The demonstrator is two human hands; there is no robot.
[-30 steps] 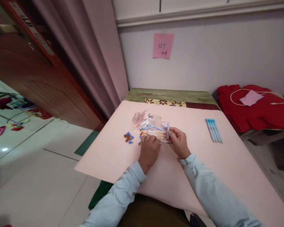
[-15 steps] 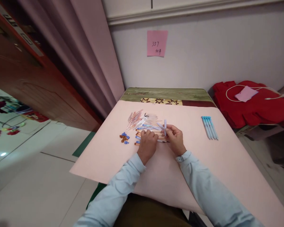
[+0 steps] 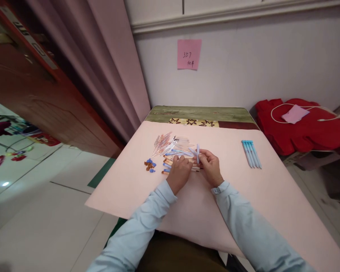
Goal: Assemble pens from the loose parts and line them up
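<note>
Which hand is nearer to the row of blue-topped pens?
Right. The right hand is left of the blue-topped pens, across a stretch of pink covering; the left hand is farther left, over loose pen parts.

Smooth plastic pens (image 3: 251, 154), rumpled cloth (image 3: 314, 134)

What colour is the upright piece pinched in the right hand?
Pale blue-lavender; the upright piece in the right hand shows in the head view.
</note>
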